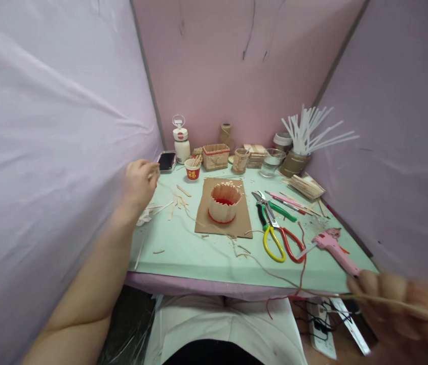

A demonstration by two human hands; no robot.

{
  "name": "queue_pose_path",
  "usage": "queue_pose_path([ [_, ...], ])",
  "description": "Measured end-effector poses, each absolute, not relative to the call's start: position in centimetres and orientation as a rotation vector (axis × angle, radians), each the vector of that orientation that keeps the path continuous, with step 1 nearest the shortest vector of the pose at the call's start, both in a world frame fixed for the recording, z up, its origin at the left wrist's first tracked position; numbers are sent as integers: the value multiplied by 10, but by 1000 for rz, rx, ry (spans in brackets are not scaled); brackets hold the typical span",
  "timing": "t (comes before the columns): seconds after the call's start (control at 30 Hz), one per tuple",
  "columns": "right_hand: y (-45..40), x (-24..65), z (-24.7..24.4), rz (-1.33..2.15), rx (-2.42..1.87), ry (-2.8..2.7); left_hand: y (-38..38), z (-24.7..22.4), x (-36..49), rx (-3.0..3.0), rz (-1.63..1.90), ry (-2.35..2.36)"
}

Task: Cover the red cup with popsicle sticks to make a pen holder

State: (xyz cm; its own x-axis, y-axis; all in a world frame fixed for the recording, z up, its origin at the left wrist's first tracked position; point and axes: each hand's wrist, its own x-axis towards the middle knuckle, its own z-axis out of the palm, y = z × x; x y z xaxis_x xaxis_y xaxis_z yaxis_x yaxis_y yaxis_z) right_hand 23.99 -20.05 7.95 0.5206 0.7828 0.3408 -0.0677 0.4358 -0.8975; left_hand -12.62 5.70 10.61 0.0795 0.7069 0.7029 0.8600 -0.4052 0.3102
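A long beige twine (pixel 270 274) runs slack across the table between my two hands. My left hand (pixel 140 183), raised over the table's left side, is closed on one part of it, with a small tan bit showing at the fingertips. At the lower right, my right hand (pixel 399 309) is blurred by motion, its fingers curled around the other stretch of twine. Between them, a round cup of upright wooden sticks (pixel 223 213) with a red inside and red cord at its base stands on a brown cardboard (pixel 202 223).
Right of the cardboard lie scissors (pixel 274 243), pruning shears (pixel 262 209) and a pink glue gun (pixel 337 251). A red cord (pixel 304 268) hangs over the front edge. Along the back stand a white bottle (pixel 182 148), a stick basket (pixel 216 158), a water bowl (pixel 270 165) and white glue sticks (pixel 307 132).
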Motion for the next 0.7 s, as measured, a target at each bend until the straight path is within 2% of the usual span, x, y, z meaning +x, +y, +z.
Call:
queue_pose_path([
  [0.07, -193, 212, 84, 712, -934, -937, 39, 100, -120, -2155, -1116, -1702],
  [0.13, -182, 194, 80, 872, -970, -1067, 3, 98, -104, -2250, -1148, -1674],
  [0.2, -170, 181, 73, 958, -1058, -1206, -44, 95, -80, -2536, -1335, -1554],
  [0.3, -155, 164, 66, 913, -1176, -1278, -104, 82, -41, -3108, -1493, -1479],
  [0.37, -149, 154, 63, 913, -1182, -1265, -125, 67, -21, -3253, -1626, -1535],
  [0.47, -147, 145, 60, 957, -1156, -1242, -131, 46, -8, -3136, -2035, -1732],
  [0.53, -147, 142, 57, 952, -1153, -1247, -128, 41, -10, -2932, -2131, -1768],
  [0.63, -148, 137, 51, 780, -1190, -1285, -128, 45, -18, -2682, -2089, -1702],
  [0.7, -148, 130, 47, 589, -1179, -1384, -131, 49, -22, -2806, -1974, -1689],
])
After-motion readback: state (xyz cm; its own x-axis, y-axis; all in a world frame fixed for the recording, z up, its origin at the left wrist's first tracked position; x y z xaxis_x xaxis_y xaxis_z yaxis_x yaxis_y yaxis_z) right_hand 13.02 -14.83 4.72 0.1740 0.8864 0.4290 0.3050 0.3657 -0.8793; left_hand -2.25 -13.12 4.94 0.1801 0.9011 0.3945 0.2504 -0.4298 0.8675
